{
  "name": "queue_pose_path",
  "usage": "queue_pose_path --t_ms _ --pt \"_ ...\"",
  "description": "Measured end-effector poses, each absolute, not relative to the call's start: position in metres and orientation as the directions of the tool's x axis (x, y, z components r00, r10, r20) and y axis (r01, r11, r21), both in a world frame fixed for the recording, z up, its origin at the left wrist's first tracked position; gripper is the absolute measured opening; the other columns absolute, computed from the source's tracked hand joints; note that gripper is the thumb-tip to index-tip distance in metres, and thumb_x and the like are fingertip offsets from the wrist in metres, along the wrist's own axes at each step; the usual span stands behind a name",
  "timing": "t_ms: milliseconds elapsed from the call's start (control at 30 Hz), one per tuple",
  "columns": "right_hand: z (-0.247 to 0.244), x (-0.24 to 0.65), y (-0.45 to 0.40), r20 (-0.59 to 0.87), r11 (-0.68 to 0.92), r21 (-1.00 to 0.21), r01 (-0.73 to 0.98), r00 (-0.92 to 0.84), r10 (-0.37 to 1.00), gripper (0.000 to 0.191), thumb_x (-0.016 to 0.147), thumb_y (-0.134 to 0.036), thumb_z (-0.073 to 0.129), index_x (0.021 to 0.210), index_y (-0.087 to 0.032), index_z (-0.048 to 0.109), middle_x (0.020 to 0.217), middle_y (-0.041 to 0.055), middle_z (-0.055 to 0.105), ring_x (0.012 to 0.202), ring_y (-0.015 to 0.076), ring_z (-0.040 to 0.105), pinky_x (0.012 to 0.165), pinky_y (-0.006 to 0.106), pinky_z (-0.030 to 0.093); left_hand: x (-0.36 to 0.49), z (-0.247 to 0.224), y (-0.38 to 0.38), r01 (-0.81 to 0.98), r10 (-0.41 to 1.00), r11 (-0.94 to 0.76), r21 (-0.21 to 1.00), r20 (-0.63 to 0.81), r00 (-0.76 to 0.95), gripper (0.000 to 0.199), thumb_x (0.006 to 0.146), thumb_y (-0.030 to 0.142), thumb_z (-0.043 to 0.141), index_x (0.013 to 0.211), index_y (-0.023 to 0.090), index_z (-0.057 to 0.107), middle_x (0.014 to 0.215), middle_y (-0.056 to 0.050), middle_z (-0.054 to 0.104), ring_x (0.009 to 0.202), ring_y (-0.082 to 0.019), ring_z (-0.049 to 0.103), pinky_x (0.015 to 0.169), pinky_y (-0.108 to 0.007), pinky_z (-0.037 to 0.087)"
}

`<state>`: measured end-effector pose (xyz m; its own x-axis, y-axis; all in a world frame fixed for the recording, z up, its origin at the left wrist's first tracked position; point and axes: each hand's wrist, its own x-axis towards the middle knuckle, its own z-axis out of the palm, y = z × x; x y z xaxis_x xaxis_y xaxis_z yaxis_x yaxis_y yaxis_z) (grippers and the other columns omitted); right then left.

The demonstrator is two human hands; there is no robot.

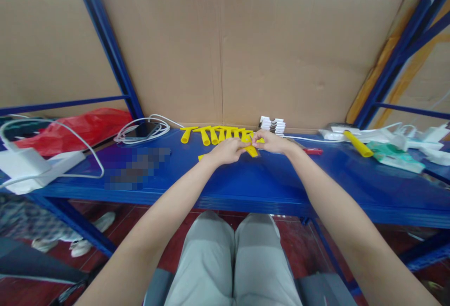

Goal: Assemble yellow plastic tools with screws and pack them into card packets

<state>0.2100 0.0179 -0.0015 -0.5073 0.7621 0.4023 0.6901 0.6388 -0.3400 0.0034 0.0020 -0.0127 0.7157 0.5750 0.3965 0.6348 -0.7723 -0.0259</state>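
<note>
Close together above the blue shelf top (246, 179), my two hands meet at one yellow piece (251, 151). My left hand (228, 150) is closed on it from the left, fingers bent. From the right, my right hand (270, 142) pinches at the same piece with thumb and fingertips. The fingers partly cover it, so its full shape is hidden. Just behind my hands stands a row of several yellow T-shaped pieces (205, 136) with tube-like stems. Another bit of yellow (201, 157) shows beside my left wrist.
White stacked clips (272, 125) and a red pen-like item (312, 151) lie near my right hand. Farther right are a yellow tube (357, 144) and a green packet (395, 156). A phone (142, 130), coiled white cable, red bag (80, 130) and white power strip (52, 170) occupy the left.
</note>
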Motion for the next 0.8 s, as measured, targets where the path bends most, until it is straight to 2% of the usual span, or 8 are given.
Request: queue_pose_path --t_ms 233,567,800 --pt "-0.004 0.208 0.02 0.448 0.706 -0.337 0.622 -0.554 0.702 0.01 0.077 -0.016 0.058 0.074 -0.018 0.067 0.08 0.0036 0.067 0.078 0.0156 0.06 0.077 0.029 0.048 0.004 -0.012 0.001 0.672 0.612 -0.74 -0.02 0.394 0.686 0.031 0.091 0.023 0.048 0.116 0.023 0.067 0.097 -0.007 0.07 0.092 -0.019 0.065 0.083 -0.031 0.048" --pt "0.005 0.204 0.008 0.361 0.627 -0.426 0.652 -0.513 0.779 0.009 0.074 -0.015 0.058 0.072 -0.017 0.066 0.082 0.0035 0.067 0.08 0.0164 0.06 0.079 0.029 0.046 0.004 -0.009 -0.002 0.683 0.632 -0.73 -0.02 0.361 0.686 0.033 0.09 0.021 0.048 0.117 0.02 0.067 0.098 -0.01 0.07 0.092 -0.022 0.065 0.083 -0.033 0.049" --pt "0.001 0.202 0.012 0.334 0.602 -0.432 0.672 -0.5 0.799 0.008 0.072 -0.015 0.058 0.074 -0.016 0.066 0.083 0.0036 0.067 0.079 0.0157 0.059 0.078 0.028 0.046 0.004 -0.013 0.004 0.679 0.661 -0.73 0.073 0.324 0.676 0.034 0.089 0.02 0.05 0.119 0.017 0.066 0.104 -0.011 0.072 0.092 -0.022 0.066 0.085 -0.033 0.048"
